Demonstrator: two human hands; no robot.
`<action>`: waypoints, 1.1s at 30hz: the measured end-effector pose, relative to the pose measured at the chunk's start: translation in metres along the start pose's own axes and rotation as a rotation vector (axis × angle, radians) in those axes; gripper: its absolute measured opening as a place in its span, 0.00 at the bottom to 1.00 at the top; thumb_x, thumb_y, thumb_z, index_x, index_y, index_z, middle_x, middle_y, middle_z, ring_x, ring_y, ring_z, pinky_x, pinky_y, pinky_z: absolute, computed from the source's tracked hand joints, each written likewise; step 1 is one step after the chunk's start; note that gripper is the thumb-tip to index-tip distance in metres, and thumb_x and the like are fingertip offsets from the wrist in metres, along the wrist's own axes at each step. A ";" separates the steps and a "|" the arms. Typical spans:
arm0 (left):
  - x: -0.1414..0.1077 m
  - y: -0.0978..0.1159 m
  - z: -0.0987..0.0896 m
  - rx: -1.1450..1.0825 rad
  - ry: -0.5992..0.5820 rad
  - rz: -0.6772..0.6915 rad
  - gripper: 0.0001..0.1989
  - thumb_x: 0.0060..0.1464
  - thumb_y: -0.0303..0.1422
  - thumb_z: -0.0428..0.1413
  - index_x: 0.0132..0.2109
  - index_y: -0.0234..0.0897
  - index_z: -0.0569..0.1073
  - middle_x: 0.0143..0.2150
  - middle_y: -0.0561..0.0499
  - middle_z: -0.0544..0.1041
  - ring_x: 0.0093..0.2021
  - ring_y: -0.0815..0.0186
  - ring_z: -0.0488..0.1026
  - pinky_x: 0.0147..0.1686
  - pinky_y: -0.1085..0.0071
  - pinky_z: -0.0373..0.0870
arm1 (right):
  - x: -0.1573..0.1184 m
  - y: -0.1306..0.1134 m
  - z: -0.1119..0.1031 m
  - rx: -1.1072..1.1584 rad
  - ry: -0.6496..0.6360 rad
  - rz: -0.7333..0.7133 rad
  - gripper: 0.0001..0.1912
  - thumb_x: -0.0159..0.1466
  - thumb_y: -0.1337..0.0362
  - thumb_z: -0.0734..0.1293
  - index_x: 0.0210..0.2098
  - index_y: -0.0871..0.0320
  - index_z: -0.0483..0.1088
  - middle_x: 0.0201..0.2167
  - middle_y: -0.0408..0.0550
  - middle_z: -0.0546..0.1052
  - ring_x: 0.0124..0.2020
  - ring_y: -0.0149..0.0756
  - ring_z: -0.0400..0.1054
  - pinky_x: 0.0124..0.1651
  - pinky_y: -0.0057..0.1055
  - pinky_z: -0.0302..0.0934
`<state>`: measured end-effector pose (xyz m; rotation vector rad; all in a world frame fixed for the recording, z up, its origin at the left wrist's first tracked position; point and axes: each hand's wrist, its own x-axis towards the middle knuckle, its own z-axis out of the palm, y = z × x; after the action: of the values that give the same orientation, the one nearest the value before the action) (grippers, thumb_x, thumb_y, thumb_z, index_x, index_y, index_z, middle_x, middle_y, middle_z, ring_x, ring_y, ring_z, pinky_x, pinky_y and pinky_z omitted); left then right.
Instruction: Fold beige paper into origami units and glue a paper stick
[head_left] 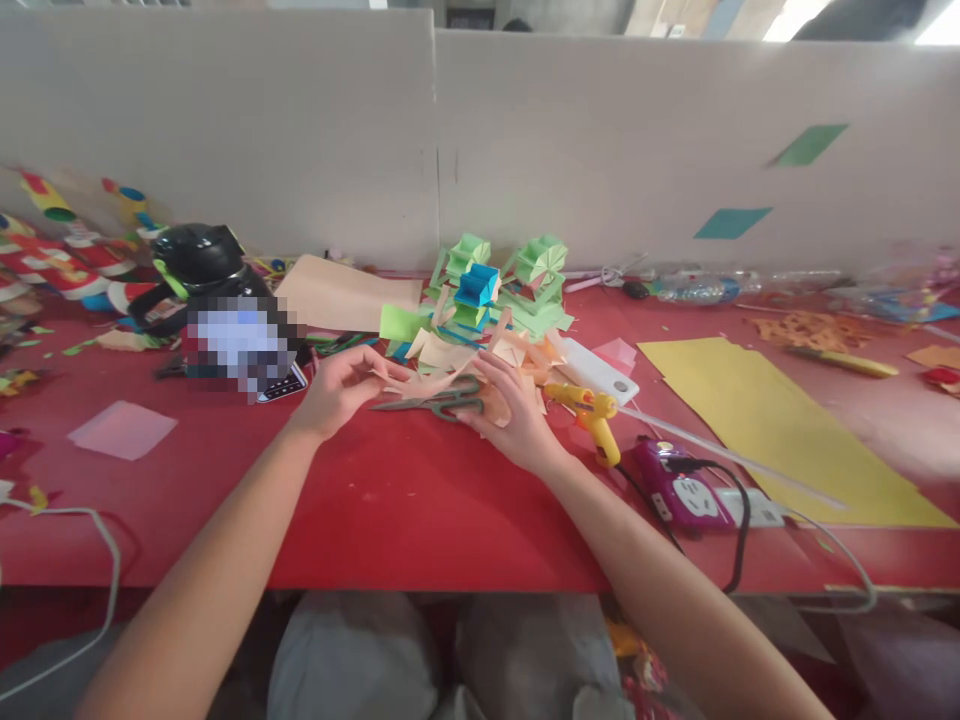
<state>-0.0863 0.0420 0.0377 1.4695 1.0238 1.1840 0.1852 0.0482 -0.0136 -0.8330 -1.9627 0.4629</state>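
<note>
My left hand (341, 390) pinches one end of a peach paper strip (424, 385), low over the table. The strip stretches across to my right hand (517, 415), whose fingers and thumb are spread apart. Its fingertips are by the strip's far end; whether they touch it I cannot tell. Beneath the strip lies a pair of dark-handled scissors (442, 400), with its handles beside my right thumb. Peach paper scraps (442, 350) are heaped just behind. Folded paper pieces stand beyond, a blue one (478, 287) and two green ones (541, 260).
A yellow glue gun (589, 405) and a purple power socket (682, 490) with cables are at right, by a yellow sheet (787, 430). A white phone-like slab (600, 370) lies behind the gun. At left are a black helmet-like object (199, 260) and pink paper (124, 430).
</note>
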 end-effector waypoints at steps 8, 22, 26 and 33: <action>-0.019 -0.022 -0.014 0.309 -0.126 0.045 0.08 0.52 0.33 0.63 0.34 0.37 0.71 0.47 0.41 0.82 0.49 0.54 0.80 0.50 0.57 0.76 | -0.003 0.007 0.001 0.178 -0.255 -0.105 0.14 0.66 0.71 0.66 0.47 0.53 0.79 0.44 0.53 0.82 0.47 0.41 0.77 0.52 0.40 0.73; -0.037 -0.033 0.011 0.737 -0.374 0.304 0.07 0.63 0.31 0.59 0.37 0.41 0.82 0.40 0.49 0.80 0.41 0.65 0.76 0.45 0.66 0.71 | -0.013 -0.018 -0.013 0.005 -0.473 -0.068 0.09 0.61 0.59 0.75 0.37 0.58 0.79 0.41 0.53 0.77 0.44 0.41 0.73 0.47 0.37 0.69; -0.041 -0.032 0.012 0.697 -0.455 0.213 0.05 0.59 0.35 0.62 0.41 0.41 0.82 0.42 0.49 0.79 0.39 0.66 0.76 0.39 0.71 0.71 | -0.014 -0.017 -0.012 -0.002 -0.570 -0.041 0.05 0.64 0.62 0.73 0.36 0.57 0.79 0.36 0.50 0.77 0.38 0.37 0.71 0.41 0.32 0.67; -0.041 -0.029 0.016 0.689 -0.481 0.188 0.08 0.63 0.34 0.58 0.38 0.39 0.82 0.40 0.49 0.78 0.39 0.66 0.76 0.43 0.69 0.71 | -0.016 -0.023 -0.022 -0.045 -0.634 -0.016 0.10 0.68 0.60 0.68 0.38 0.57 0.79 0.39 0.52 0.77 0.40 0.38 0.72 0.42 0.33 0.66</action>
<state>-0.0795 0.0054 0.0004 2.2910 1.0070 0.5443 0.2015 0.0207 0.0015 -0.7529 -2.5620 0.7422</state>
